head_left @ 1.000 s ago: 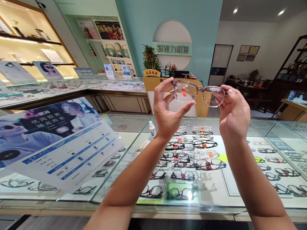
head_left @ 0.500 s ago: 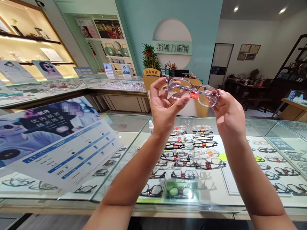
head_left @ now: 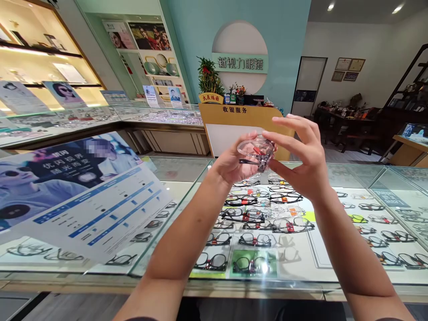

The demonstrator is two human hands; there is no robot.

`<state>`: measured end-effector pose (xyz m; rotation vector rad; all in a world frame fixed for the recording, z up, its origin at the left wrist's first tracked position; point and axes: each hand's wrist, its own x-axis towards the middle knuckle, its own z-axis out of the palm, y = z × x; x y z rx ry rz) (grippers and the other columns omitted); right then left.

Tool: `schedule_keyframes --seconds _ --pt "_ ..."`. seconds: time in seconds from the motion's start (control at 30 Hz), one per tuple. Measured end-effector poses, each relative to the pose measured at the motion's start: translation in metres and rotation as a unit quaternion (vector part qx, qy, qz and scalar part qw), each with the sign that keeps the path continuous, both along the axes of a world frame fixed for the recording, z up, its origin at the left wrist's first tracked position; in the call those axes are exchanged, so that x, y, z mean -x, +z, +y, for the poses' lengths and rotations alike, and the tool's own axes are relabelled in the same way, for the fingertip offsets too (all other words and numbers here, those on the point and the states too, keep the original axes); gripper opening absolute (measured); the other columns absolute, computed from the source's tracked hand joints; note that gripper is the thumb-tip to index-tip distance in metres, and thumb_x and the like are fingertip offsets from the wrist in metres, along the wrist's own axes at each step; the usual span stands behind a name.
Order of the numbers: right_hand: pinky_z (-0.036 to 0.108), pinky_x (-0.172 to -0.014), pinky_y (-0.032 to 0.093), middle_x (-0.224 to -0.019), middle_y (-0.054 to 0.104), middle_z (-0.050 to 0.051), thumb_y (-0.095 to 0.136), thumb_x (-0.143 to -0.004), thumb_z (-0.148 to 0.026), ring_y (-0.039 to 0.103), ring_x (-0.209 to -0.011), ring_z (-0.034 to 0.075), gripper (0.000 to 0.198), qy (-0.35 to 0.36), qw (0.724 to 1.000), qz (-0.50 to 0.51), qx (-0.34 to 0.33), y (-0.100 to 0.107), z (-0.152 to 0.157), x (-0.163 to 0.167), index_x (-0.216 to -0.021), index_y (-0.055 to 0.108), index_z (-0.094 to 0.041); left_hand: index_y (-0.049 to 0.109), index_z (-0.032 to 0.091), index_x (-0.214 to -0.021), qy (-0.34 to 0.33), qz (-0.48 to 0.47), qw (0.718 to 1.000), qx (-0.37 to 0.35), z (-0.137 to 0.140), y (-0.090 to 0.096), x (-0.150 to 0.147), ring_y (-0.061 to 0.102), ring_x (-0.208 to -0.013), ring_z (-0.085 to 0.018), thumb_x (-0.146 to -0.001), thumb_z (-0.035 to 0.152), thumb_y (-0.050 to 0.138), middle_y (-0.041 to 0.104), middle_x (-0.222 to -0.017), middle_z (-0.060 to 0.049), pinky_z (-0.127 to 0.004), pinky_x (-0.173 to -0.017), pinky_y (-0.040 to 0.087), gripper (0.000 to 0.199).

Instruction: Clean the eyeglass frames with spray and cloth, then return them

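While the blue-green wall (head_left: 190,67) fills the back of the shop, the glass case (head_left: 301,285) stretches wide across the front, and that's where the action is, right above it! Behind stands the yellow desk (head_left: 261,115), well apart from the play, and over on the left the printed poster (head_left: 100,187) shows at a slant, touched by neither hand. Down to the hands: the right hand (head_left: 306,156) has its fingers spread wide, index finger and thumb right at the frame's end, though whether they pinch or merely brush it, I cannot tell. The left hand (head_left: 230,165) is curled round the other end, holding the pair up. Below, under the glass, other glasses (head_left: 244,216) lie in rows, but all eyes are on the held glasses (head_left: 256,157), up in the air between the two hands, tilted so that one lens shows best. By the look of it, the step in hand is a close handling of this one pair. The next move, I'd judge, calls for a light, steady hold on the frame, fingertips clear of the lenses. And smallest of all, the red tag (head_left: 257,150) glows at that lens!
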<state>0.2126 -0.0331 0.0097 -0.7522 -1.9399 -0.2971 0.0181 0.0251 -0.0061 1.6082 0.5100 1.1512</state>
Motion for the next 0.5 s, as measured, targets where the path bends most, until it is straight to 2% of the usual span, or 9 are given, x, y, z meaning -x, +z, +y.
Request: schedule_keyframes --seconds 0.07,0.1,0.2,0.27,0.37,0.5 --pt "0.068 -0.126 0.036 -0.147 0.070 -0.002 0.082 -0.091 -0.034 0.049 -0.149 0.037 0.043 -0.003 1.000 0.002 -0.008 -0.002 0.002 0.002 -0.129 0.076 -0.054 0.068 0.022 -0.092 -0.045 -0.009 0.997 0.061 0.004 -0.003 0.001 0.080 -0.089 -0.029 -0.084 0.077 0.066 0.079 -0.090 -0.012 -0.040 -0.074 0.068 0.056" --pt "0.068 -0.126 0.036 -0.145 0.071 -0.002 0.082 -0.091 -0.034 0.049 -0.149 0.037 0.041 0.000 1.000 0.003 -0.011 -0.003 0.003 0.003 -0.127 0.077 -0.054 0.069 0.021 -0.093 -0.056 -0.011 0.996 0.070 0.006 -0.004 0.002 0.080 -0.090 -0.029 -0.082 0.075 0.069 0.080 -0.093 -0.012 -0.041 -0.075 0.068 0.054" --pt "0.068 -0.125 0.036 -0.141 0.073 -0.002 0.081 -0.093 -0.035 0.051 -0.147 0.036 0.033 0.010 1.000 0.005 -0.027 -0.003 0.002 0.004 -0.121 0.079 -0.053 0.071 0.021 -0.096 -0.074 -0.012 0.995 0.073 0.011 -0.006 0.004 0.080 -0.093 -0.028 -0.079 0.067 0.075 0.081 -0.099 -0.012 -0.040 -0.078 0.069 0.049" --pt "0.068 -0.125 0.036 -0.140 0.073 -0.001 0.080 -0.093 -0.035 0.052 -0.146 0.036 0.029 0.011 1.000 -0.006 -0.029 0.000 -0.002 0.004 -0.118 0.080 -0.050 0.071 0.021 -0.092 -0.076 -0.003 0.995 0.065 0.013 -0.006 0.005 0.080 -0.092 -0.029 -0.080 0.069 0.072 0.080 -0.094 -0.011 -0.040 -0.076 0.068 0.049" --pt "0.069 -0.126 0.036 -0.146 0.070 0.000 0.077 -0.094 -0.037 0.050 -0.149 0.038 0.024 0.011 0.999 -0.048 0.004 0.006 -0.014 0.002 -0.116 0.080 -0.046 0.069 0.022 -0.086 -0.086 0.036 0.994 0.062 0.010 -0.004 0.005 0.080 -0.088 -0.031 -0.077 0.076 0.069 0.076 -0.084 -0.010 -0.043 -0.071 0.068 0.054" --pt "0.068 -0.127 0.036 -0.145 0.071 0.002 0.073 -0.098 -0.038 0.051 -0.149 0.038 0.011 0.050 0.996 -0.065 0.042 0.014 -0.022 0.000 -0.104 0.083 -0.040 0.068 0.023 -0.077 -0.104 0.089 0.989 0.057 0.005 -0.004 0.005 0.077 -0.076 -0.028 -0.064 0.083 0.076 0.075 -0.081 -0.008 -0.045 -0.069 0.067 0.062"
